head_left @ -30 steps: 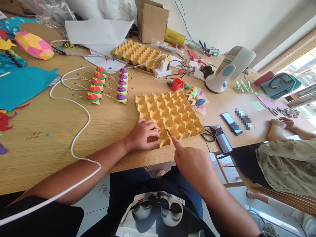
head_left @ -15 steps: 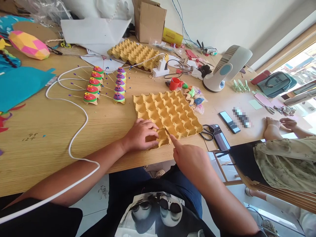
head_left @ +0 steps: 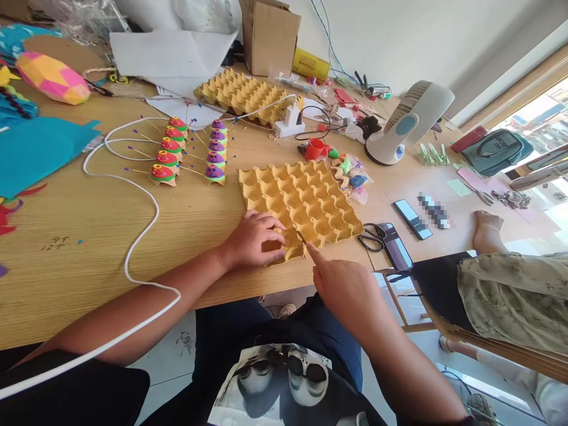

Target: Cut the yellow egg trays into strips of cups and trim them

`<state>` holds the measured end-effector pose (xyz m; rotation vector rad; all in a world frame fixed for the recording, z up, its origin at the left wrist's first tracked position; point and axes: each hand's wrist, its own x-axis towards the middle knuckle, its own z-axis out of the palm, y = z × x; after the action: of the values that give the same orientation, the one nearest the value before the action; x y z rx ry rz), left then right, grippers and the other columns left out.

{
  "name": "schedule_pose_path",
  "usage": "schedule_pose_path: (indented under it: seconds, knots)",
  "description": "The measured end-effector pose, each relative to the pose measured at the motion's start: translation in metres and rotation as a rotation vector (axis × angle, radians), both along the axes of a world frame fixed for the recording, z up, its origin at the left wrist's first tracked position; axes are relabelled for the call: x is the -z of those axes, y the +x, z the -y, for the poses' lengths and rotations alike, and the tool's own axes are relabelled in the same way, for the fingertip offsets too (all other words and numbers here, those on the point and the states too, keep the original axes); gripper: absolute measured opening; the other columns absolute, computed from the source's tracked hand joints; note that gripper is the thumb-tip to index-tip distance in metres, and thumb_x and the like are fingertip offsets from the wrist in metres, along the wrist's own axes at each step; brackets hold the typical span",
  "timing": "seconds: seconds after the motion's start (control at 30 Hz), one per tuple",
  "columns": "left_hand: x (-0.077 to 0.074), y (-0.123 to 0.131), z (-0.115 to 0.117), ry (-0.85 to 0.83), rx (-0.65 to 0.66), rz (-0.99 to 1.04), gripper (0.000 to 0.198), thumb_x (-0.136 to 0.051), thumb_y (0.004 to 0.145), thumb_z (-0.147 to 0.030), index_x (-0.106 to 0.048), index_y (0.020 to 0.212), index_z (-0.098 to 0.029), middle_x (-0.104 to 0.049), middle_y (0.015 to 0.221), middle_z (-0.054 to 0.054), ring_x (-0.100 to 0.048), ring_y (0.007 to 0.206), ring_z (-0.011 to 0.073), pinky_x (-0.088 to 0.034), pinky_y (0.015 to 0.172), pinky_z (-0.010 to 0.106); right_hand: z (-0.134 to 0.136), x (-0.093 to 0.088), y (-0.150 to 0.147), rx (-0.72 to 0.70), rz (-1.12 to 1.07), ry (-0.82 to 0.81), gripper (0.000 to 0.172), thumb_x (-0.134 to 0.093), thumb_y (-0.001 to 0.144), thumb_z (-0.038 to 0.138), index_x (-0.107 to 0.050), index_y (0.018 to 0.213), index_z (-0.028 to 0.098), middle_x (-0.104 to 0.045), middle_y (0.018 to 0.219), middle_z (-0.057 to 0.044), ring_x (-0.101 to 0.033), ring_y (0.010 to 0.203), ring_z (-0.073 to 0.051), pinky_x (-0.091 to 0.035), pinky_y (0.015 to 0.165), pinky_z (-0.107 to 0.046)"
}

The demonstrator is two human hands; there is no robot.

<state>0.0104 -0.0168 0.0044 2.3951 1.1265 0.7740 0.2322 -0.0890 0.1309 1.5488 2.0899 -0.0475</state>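
A yellow-brown moulded egg tray (head_left: pixel 313 192) lies on the wooden table in front of me. My left hand (head_left: pixel 252 238) grips its near left corner, fingers curled over the cups and thumb at the near edge. In my right hand (head_left: pixel 341 284) is a thin knife (head_left: pixel 300 236), its handle hidden in the palm. The index finger stretches along the knife's back, and the dark blade points away from me into the near edge of the tray, close to my left fingertips.
Beyond stand painted egg-carton strips, one red-green (head_left: pixel 166 158) and one purple (head_left: pixel 215 157), with sticks poking out. A white cable (head_left: pixel 153 219) crosses the left side. Scissors (head_left: pixel 373 238), phones (head_left: pixel 412 219), a fan (head_left: pixel 399 130) and a co-worker's arm (head_left: pixel 488 231) are on the right.
My hands, the knife and the tray stay almost where they were. One of the co-worker's two hands on the right is out of sight now.
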Motion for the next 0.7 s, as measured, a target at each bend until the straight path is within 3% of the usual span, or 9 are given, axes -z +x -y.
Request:
schedule_pose_path:
  seconds: [0.23, 0.7]
  knots:
    - [0.0010, -0.0008, -0.0007, -0.003, 0.003, -0.002, 0.024, -0.072, 0.088, -0.051, -0.081, 0.092, -0.029, -0.075, 0.121, 0.005, -0.062, 0.117, 0.0312, -0.031, 0.105, 0.053, 0.0009, -0.0078, 0.0045, 0.053, -0.058, 0.020, 0.060, -0.044, 0.109, 0.027, -0.033, 0.168, 0.031, -0.083, 0.090, -0.004, -0.080, 0.083, -0.023, -0.042, 0.058, -0.030]
    - [0.0011, -0.0007, -0.0008, 0.004, 0.006, 0.006, 0.024, -0.073, 0.088, -0.052, -0.081, 0.092, -0.029, -0.075, 0.120, 0.005, -0.063, 0.116, 0.0304, -0.030, 0.102, 0.053, -0.0047, -0.0026, 0.0006, 0.038, -0.057, -0.014, 0.063, -0.045, 0.108, 0.029, -0.029, 0.169, 0.030, -0.083, 0.089, -0.005, -0.079, 0.082, -0.023, -0.044, 0.060, -0.029]
